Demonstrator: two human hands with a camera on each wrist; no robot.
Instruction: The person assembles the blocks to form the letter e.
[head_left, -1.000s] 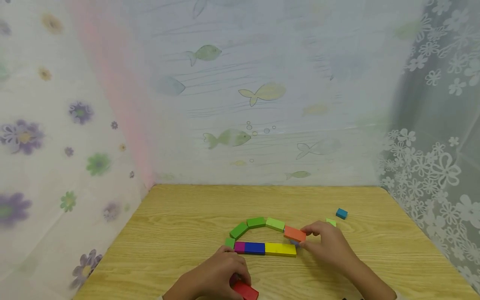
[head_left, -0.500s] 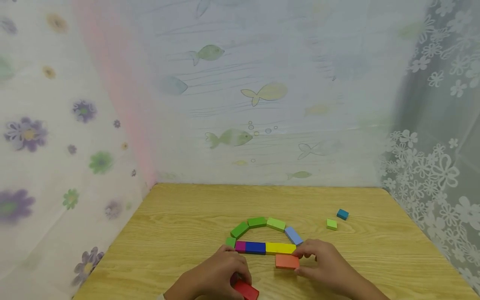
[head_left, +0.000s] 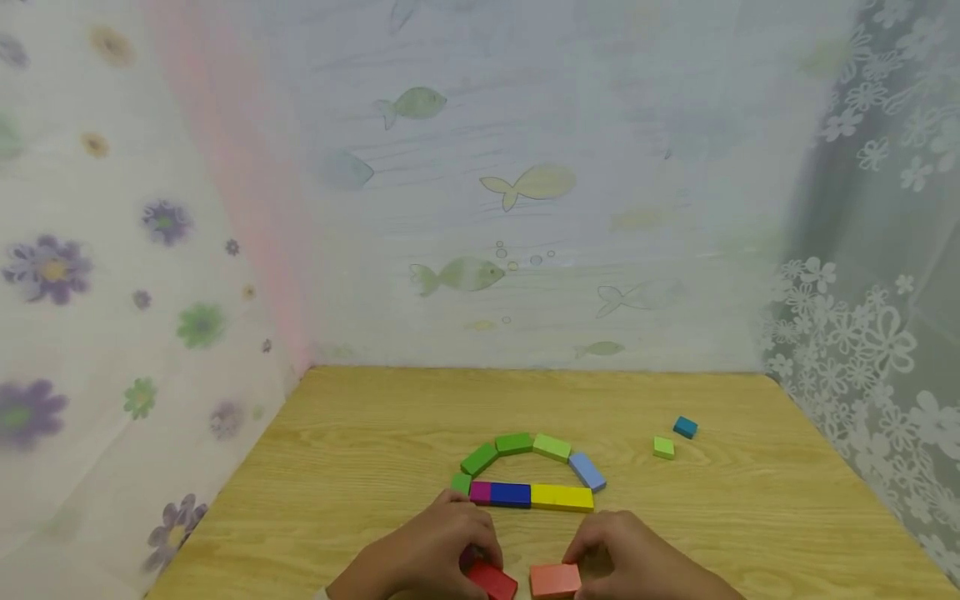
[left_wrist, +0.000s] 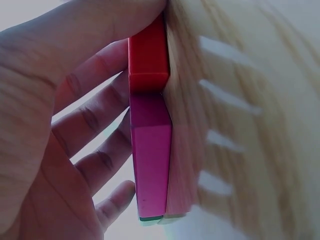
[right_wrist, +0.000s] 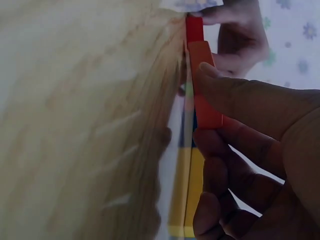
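Right hand (head_left: 637, 554) pinching orange block (head_left: 556, 579), left hand (head_left: 431, 554) gripping red block (head_left: 492, 580); both beside near table (head_left: 360, 467) edge, bare wood right of the arch.

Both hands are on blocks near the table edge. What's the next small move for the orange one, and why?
Probably slide the orange block left against the red block: the right hand grips it beside the red one under the left hand, with a small gap between.
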